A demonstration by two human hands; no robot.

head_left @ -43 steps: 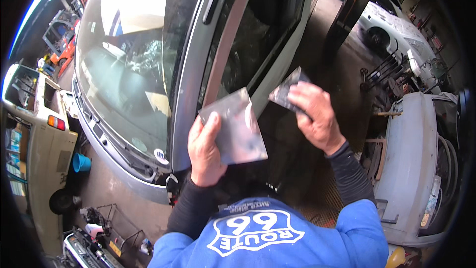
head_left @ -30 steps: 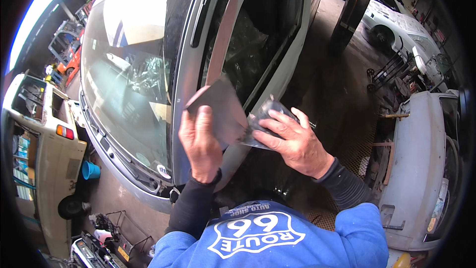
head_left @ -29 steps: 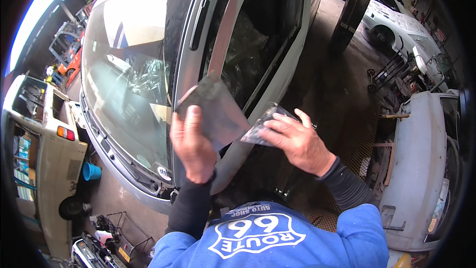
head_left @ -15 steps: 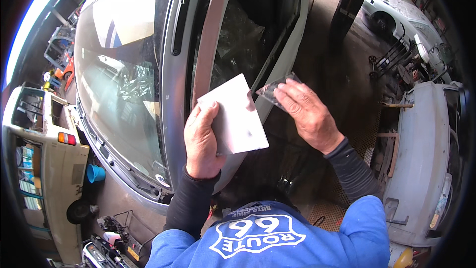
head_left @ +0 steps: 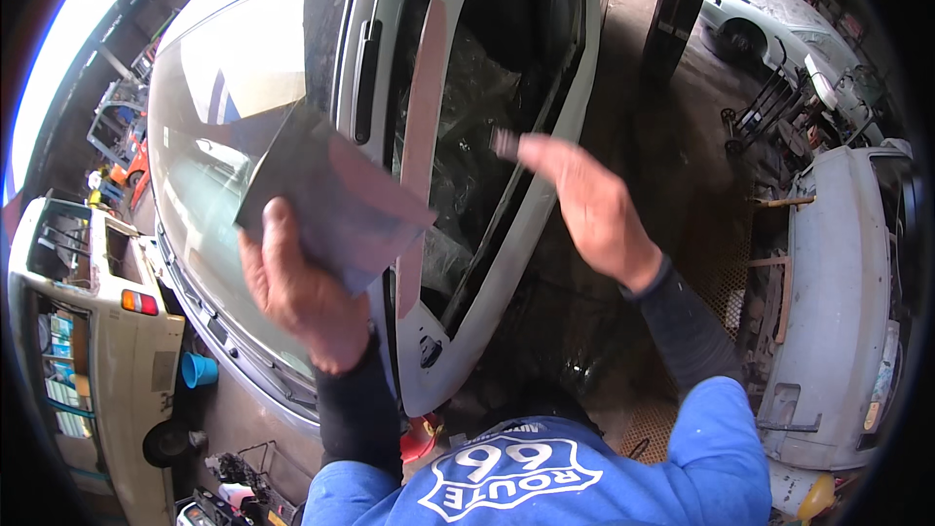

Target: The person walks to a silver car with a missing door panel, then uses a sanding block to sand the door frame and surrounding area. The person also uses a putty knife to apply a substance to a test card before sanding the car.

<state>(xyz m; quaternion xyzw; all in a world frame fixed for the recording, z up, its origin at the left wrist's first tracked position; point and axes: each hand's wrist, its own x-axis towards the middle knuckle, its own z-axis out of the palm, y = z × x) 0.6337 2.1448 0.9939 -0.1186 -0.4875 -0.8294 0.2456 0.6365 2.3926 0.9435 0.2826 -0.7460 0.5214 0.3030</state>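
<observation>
- The left hand grips a gray sanding sheet.
- The right hand pinches a small piece near the car door.
- Best to hold the sheet flat.

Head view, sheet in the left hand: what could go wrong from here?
The left hand pinches the dark sheet by one end only, so it could slip or fold. The right hand, blurred, is near the door frame; a knock there looks possible. What it grips, if anything, is unclear.
</observation>
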